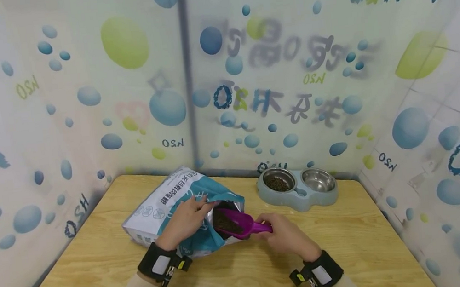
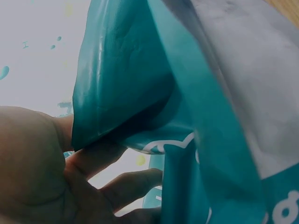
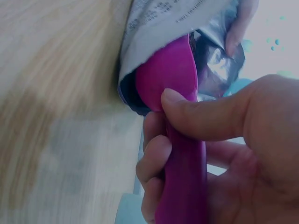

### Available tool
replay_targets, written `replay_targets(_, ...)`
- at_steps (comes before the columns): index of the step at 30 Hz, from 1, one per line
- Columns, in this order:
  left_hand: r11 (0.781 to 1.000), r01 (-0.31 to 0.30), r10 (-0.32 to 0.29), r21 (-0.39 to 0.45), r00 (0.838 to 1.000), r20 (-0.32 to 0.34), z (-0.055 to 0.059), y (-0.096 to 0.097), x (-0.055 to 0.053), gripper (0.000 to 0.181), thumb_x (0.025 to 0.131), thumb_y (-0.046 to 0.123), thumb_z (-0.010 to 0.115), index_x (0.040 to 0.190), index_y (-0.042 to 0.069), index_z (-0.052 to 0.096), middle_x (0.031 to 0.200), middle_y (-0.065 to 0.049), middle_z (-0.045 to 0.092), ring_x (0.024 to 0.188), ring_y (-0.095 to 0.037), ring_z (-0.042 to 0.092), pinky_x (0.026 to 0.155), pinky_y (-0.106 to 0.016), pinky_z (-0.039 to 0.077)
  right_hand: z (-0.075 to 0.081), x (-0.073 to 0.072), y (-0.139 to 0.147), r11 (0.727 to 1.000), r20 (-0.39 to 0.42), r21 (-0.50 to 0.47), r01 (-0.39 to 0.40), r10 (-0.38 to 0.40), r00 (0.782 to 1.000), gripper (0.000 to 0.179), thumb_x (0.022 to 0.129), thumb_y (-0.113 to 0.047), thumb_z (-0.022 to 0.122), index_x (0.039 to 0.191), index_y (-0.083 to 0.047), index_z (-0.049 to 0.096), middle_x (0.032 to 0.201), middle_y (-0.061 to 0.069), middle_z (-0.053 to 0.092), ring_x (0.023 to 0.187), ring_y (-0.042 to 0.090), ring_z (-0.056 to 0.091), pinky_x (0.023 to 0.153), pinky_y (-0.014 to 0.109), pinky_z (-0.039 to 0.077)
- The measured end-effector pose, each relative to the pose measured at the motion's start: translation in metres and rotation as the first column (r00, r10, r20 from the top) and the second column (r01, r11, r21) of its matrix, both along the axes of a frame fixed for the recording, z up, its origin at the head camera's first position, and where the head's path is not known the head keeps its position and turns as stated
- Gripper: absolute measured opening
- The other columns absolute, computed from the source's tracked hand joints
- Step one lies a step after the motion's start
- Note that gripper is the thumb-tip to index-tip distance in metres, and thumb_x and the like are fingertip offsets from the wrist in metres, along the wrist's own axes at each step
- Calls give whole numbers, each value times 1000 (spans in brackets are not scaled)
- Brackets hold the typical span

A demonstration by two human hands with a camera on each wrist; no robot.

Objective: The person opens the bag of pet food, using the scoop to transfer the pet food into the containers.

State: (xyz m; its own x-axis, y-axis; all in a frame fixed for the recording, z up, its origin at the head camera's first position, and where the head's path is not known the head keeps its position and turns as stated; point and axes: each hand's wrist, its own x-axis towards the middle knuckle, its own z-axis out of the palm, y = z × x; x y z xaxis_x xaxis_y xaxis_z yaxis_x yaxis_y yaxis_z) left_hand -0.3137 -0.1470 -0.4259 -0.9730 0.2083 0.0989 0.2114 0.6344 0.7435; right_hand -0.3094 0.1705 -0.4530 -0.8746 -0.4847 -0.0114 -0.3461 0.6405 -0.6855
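Note:
A white and teal pet food bag point(image 1: 148, 223) lies on its side, its mouth facing right. My left hand point(image 1: 186, 219) pinches the rim of that mouth; in the left wrist view the thumb and index finger hold a teal fold point(image 2: 124, 70), with the other fingers spread below. My right hand point(image 1: 283, 234) grips the handle of a purple scoop point(image 1: 246, 225). The scoop's bowl is partly inside the bag's mouth, with brown kibble point(image 1: 226, 222) in it. In the right wrist view, fingers and thumb wrap the purple handle point(image 3: 184, 172), and the bag's edge hides the scoop's front.
A light blue double pet bowl point(image 1: 302, 203) stands behind my right hand. Brown kibble point(image 1: 276, 184) lies in its left steel bowl; the right steel bowl point(image 1: 318, 181) shows bare metal. Patterned curtains point(image 1: 230, 148) enclose the wooden table point(image 1: 101, 276) at the back and sides.

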Motion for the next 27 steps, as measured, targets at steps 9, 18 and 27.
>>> replay_targets(9,1000,-6,6,11,1000,23,-1,-2,0,70,123,40,57,64,5,68,166,-24,62,168,-50,46,60,-29,32,1,-14,21,996,2,-41,-84,84,996,14,107,-8,81,120,-5,83,92,0,73,76,9,57,71,24,46)
replay_targets(18,1000,-25,26,-17,998,55,1,-4,2,57,124,44,54,145,-3,78,174,-24,55,166,-52,50,65,-35,40,-7,-25,38,987,-16,-73,-142,141,990,19,108,-11,81,126,-8,85,100,0,77,83,6,59,79,23,48)
replay_targets(27,999,-23,24,-28,998,60,-3,-3,0,60,123,45,55,163,0,60,176,-25,52,167,-47,51,69,-38,46,-5,-28,47,979,-36,-119,-164,161,986,32,107,-13,83,139,-9,85,98,-1,76,80,4,56,74,22,47)
